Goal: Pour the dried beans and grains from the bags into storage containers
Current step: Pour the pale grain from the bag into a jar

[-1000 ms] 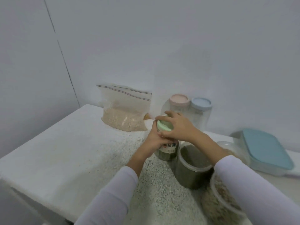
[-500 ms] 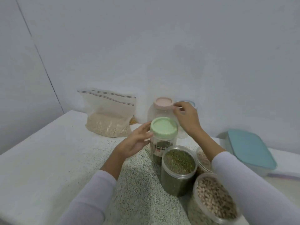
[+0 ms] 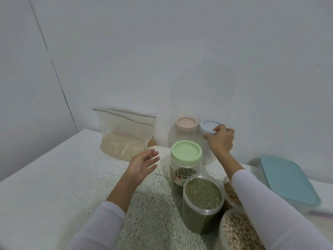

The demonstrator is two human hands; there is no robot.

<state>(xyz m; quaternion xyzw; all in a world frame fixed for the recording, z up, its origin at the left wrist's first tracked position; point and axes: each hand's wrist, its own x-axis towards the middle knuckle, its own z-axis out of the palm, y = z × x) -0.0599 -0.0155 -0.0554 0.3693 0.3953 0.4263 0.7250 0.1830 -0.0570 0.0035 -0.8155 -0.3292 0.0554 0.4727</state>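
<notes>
Head view: right hand [image 3: 220, 140] has left the green-lid jar [image 3: 185, 165], passed the pink-lid jar [image 3: 185, 131] and now grips the blue lid [image 3: 209, 127] of the empty jar at the counter's [image 3: 54, 181] back edge by the wall, fingers curled on its rim. Probably opening the next container. Left hand [image 3: 143, 164] has let go, fingers spread, holding nothing. Grain bag [image 3: 124, 136] leans at the back edge, unpoured.

The right sleeve [image 3: 266, 201] hides most of one jar [image 3: 229, 193]. The frame's bottom edge cuts off the pale-bean jar [image 3: 237, 231]. The label [image 3: 181, 175] is unreadable.
</notes>
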